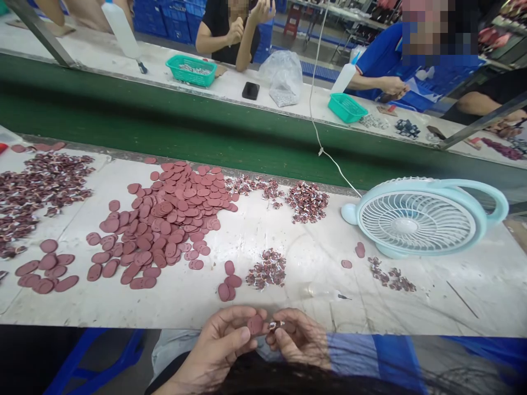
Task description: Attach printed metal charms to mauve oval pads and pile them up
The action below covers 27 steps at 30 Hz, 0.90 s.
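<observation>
Just off the table's front edge, my left hand (228,340) pinches a dark red oval disc (255,325) between thumb and fingers. Close beside it on the right, my right hand (300,336) grips a small brown and white piece (275,326). The disc and the piece are held almost side by side; whether they touch is hard to tell. Beyond my hands lie a few loose red discs (229,281) and a small heap of brown and white pieces (267,269). A large pile of red discs (164,214) spreads farther back to the left.
A light blue fan (415,219) lies at the right, its cord (337,167) running up. A clear bottle (315,291) lies near the front. More brown pieces (45,186) are at far left. People sit across the green conveyor (164,126).
</observation>
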Each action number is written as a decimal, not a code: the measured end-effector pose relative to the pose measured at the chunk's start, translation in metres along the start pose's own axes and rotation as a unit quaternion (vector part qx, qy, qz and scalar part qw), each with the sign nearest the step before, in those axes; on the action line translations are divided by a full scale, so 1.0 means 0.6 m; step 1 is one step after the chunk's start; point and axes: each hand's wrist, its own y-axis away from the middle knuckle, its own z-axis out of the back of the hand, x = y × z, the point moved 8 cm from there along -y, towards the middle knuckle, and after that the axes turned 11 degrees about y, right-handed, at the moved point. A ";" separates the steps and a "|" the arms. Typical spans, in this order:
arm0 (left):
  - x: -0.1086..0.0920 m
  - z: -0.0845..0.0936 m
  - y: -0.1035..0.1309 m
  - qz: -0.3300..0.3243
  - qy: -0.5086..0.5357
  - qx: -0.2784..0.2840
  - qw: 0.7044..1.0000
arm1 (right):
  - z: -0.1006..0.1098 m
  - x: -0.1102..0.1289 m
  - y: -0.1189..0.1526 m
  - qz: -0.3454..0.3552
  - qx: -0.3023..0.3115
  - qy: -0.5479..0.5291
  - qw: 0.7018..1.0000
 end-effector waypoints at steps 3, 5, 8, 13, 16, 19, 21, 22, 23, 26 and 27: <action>-0.006 0.001 0.000 -0.013 -0.006 -0.011 1.000 | 0.009 0.002 0.003 0.008 -0.032 0.099 0.994; -0.007 -0.001 0.001 -0.016 -0.018 -0.010 1.000 | 0.012 0.013 0.003 0.022 -0.050 0.178 0.983; -0.007 -0.005 0.000 -0.022 -0.037 0.003 0.999 | 0.009 0.040 0.000 0.065 -0.050 0.222 0.972; -0.008 -0.002 -0.001 -0.056 -0.061 0.015 0.996 | 0.022 0.059 0.004 0.074 -0.078 0.085 0.991; -0.008 -0.004 0.000 -0.069 -0.067 0.029 0.995 | 0.012 0.048 0.017 0.020 -0.068 0.047 0.996; -0.007 -0.008 0.001 -0.071 -0.069 0.044 0.994 | -0.002 0.054 0.027 0.008 -0.069 0.049 0.996; -0.007 -0.008 0.001 -0.069 -0.073 0.046 0.994 | -0.010 0.059 0.027 -0.004 -0.055 0.059 0.997; -0.007 -0.007 0.000 -0.069 -0.077 0.046 0.994 | -0.014 0.060 0.026 -0.012 -0.044 0.064 0.997; -0.007 -0.006 0.000 -0.070 -0.080 0.045 0.993 | -0.016 0.061 0.024 -0.020 -0.036 0.070 0.997; -0.007 -0.002 -0.004 -0.073 -0.092 0.045 0.992 | -0.019 0.062 0.020 -0.043 -0.015 0.055 0.997; -0.007 -0.001 -0.005 -0.075 -0.096 0.046 0.991 | -0.020 0.062 0.020 -0.050 -0.008 0.042 0.998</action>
